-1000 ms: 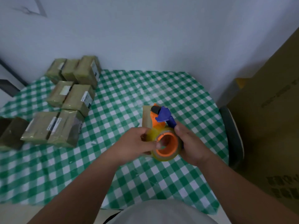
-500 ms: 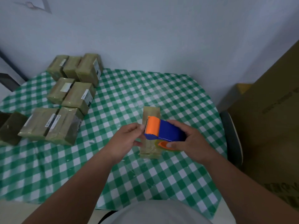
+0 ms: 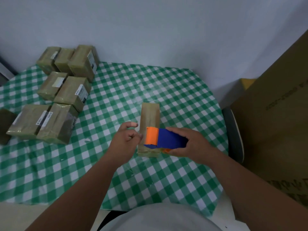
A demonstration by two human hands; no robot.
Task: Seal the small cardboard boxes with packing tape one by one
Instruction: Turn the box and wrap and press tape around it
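On the checked counter (image 3: 116, 100), the small box (image 3: 149, 117) being sealed is lying lengthwise before you, stacked boxes (image 3: 66, 90) waiting well apart at far left. Your right hand (image 3: 191, 144) is gripping the tape dispenser (image 3: 165, 139) over its near end; your left hand (image 3: 126, 139), loosely curled and holding nothing, is hovering beside it. Next, likely, you are steadying the box and drawing tape along its seam.

Table with green-white checked cloth (image 3: 116, 172). One small cardboard box (image 3: 149, 117) lies near the middle; taped boxes (image 3: 63, 90) grouped at far left, touching in rows by the wall.
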